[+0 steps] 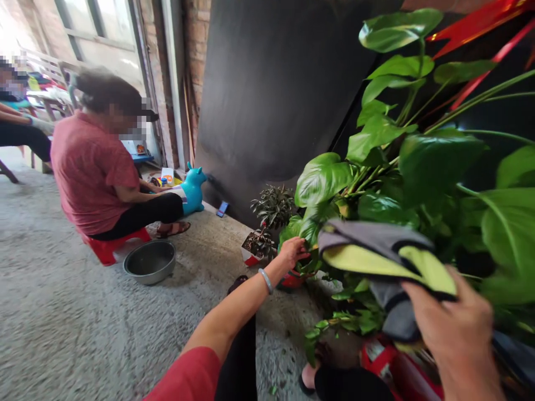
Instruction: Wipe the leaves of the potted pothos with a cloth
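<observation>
In my right hand [453, 317] is a folded cloth [376, 250], grey on one side and yellow-green on the other, with dark edging. It is a little blurred and covers part of the plant behind. My left hand [295, 252], with a bangle at the wrist, reaches forward to the low left side of a big leafy plant [376, 136]. Its fingers are closed on the edge of a green leaf [312, 223]; the fingertips are partly hidden. Below that hand stands a red pot [291, 280].
A small dark-leaved plant in a white and red pot [252, 257] stands left of my left hand. A dark panel [276, 100] leans behind. On the left a person [94, 172] sits on a red stool [104, 250], near a grey basin [149, 264] and a blue animal toy [194, 189].
</observation>
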`<state>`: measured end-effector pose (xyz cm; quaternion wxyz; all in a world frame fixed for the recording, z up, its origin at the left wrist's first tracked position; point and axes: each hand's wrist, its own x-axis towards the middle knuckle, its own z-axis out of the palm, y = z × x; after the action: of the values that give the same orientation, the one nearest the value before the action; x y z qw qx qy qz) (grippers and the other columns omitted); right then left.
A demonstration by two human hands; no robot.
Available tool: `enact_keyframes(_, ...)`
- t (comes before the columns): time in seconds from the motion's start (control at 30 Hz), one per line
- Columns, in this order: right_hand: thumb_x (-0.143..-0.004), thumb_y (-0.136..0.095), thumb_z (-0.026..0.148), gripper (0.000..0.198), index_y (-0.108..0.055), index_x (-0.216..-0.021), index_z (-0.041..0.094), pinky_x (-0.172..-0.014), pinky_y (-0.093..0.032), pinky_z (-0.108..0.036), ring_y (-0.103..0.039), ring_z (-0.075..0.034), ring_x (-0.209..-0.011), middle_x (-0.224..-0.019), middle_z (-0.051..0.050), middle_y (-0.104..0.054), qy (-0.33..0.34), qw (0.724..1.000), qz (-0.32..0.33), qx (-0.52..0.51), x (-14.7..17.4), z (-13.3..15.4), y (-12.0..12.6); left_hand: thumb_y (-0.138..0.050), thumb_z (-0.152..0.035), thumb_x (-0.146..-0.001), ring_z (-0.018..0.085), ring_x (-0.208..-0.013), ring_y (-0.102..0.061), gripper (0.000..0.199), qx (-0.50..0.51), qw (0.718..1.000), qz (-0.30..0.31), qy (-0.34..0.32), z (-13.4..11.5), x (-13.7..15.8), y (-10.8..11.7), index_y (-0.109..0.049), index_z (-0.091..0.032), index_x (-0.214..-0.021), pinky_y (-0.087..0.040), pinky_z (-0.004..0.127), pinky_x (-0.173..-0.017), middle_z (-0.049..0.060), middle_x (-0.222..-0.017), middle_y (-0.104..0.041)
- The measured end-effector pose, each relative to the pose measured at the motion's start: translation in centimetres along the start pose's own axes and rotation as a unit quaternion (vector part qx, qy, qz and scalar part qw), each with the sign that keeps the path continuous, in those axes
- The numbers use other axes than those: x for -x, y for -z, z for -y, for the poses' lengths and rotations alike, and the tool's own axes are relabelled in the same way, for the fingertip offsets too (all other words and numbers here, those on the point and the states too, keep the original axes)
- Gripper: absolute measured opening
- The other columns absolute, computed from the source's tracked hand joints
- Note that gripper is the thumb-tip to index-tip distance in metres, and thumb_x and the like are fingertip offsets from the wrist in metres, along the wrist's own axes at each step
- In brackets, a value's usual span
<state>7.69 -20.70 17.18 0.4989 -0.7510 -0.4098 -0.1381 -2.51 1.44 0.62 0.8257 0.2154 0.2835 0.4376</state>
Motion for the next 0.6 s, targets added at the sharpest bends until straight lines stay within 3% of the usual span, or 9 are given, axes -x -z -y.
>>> enact_keyframes(0.07, -0.061, -0.065, 0.051, 0.047, -0.067, -0.099, 0.023, -0.087, -0.051, -0.045, -0.069, -0.035, -0.095, -0.101, -0.018, -0.074, 0.045, 0.997, -0.055, -0.003, -1.7, 1.7, -1.4, -0.077, -0.014, -0.075, 0.011, -0.053, -0.053, 0.023, -0.021, 1.0, 0.012, 0.014, 0.0, 0.6, -0.7, -0.054, -0.018, -0.073, -0.056, 0.03, -0.067, -0.005, -0.058, -0.052)
enact_keyframes(0.1, -0.063, -0.063, 0.051, 0.051, -0.066, -0.105, 0.021, -0.093, -0.049, -0.047, -0.067, -0.036, -0.102, -0.109, -0.021, -0.073, 0.058, 0.998, -0.031, -0.005, -2.0, 2.2, -2.6, -0.077, -0.014, -0.075, 0.011, -0.054, -0.054, 0.023, -0.027, 0.999, 0.016, 0.012, 0.0, 0.9, -1.0, -0.054, -0.018, -0.074, -0.056, 0.03, -0.068, -0.005, -0.058, -0.052)
enact_keyframes(0.17, -0.066, -0.059, 0.05, 0.054, -0.065, -0.11, 0.019, -0.097, -0.047, -0.049, -0.066, -0.037, -0.104, -0.111, -0.021, -0.072, 0.055, 0.995, 0.076, -0.01, -1.2, 2.1, -5.3, -0.075, -0.013, -0.076, 0.011, -0.055, -0.054, 0.022, -0.029, 0.999, 0.013, -0.005, 0.0, 1.2, -1.3, -0.054, -0.018, -0.073, -0.055, 0.029, -0.067, -0.004, -0.059, -0.054)
enact_keyframes(0.23, -0.065, -0.058, 0.051, 0.05, -0.067, -0.104, 0.02, -0.091, -0.05, -0.049, -0.069, -0.036, -0.094, -0.1, -0.018, -0.075, 0.023, 0.984, 0.177, -0.015, 1.5, 0.2, -6.9, -0.073, -0.013, -0.076, 0.009, -0.053, -0.051, 0.021, -0.024, 0.999, 0.003, -0.023, -0.1, 1.3, -0.9, -0.053, -0.017, -0.071, -0.052, 0.025, -0.062, -0.004, -0.059, -0.054)
enact_keyframes(0.3, -0.064, -0.059, 0.053, 0.044, -0.068, -0.094, 0.022, -0.081, -0.054, -0.047, -0.07, -0.035, -0.082, -0.087, -0.015, -0.076, -0.016, 0.976, 0.217, -0.016, 5.0, -2.6, -6.8, -0.073, -0.012, -0.075, 0.008, -0.051, -0.049, 0.02, -0.02, 0.999, -0.009, -0.025, -0.2, 1.1, 0.2, -0.055, -0.017, -0.071, -0.048, 0.022, -0.058, -0.005, -0.058, -0.054)
enact_keyframes(0.4, -0.064, -0.061, 0.057, 0.04, -0.067, -0.085, 0.024, -0.069, -0.056, -0.043, -0.071, -0.033, -0.074, -0.079, -0.011, -0.076, -0.078, 0.969, 0.232, -0.022, 8.2, -5.8, -4.0, -0.077, -0.015, -0.075, 0.009, -0.055, -0.056, 0.016, -0.024, 0.999, -0.021, -0.008, -0.5, 0.7, 2.4, -0.062, -0.016, -0.082, -0.05, 0.022, -0.059, -0.003, -0.063, -0.061)
enact_keyframes(0.47, -0.066, -0.064, 0.06, 0.042, -0.068, -0.087, 0.023, -0.067, -0.056, -0.04, -0.07, -0.031, -0.072, -0.076, -0.009, -0.074, -0.102, 0.975, 0.198, -0.026, 7.7, -6.1, -2.0, -0.078, -0.019, -0.076, 0.01, -0.059, -0.06, 0.018, -0.035, 0.999, -0.02, 0.004, -0.4, 0.3, 3.4, -0.066, -0.015, -0.089, -0.052, 0.023, -0.061, 0.002, -0.073, -0.068)
enact_keyframes(0.53, -0.067, -0.067, 0.061, 0.047, -0.069, -0.092, 0.021, -0.071, -0.054, -0.039, -0.069, -0.03, -0.075, -0.079, -0.009, -0.073, -0.085, 0.992, 0.096, -0.009, 5.5, -5.1, -1.1, -0.078, -0.021, -0.078, 0.009, -0.06, -0.06, 0.019, -0.05, 0.999, -0.018, 0.013, 0.4, -0.1, 3.8, -0.069, -0.014, -0.093, -0.053, 0.023, -0.062, 0.005, -0.081, -0.072)
enact_keyframes(0.6, -0.067, -0.066, 0.061, 0.053, -0.07, -0.098, 0.018, -0.076, -0.052, -0.04, -0.067, -0.03, -0.081, -0.086, -0.013, -0.073, -0.032, 0.999, -0.01, 0.026, 3.0, -4.1, -1.8, -0.078, -0.019, -0.075, 0.009, -0.06, -0.059, 0.022, -0.079, 0.997, -0.021, 0.017, 2.0, -0.5, 3.5, -0.071, -0.015, -0.095, -0.053, 0.023, -0.062, 0.005, -0.084, -0.073)
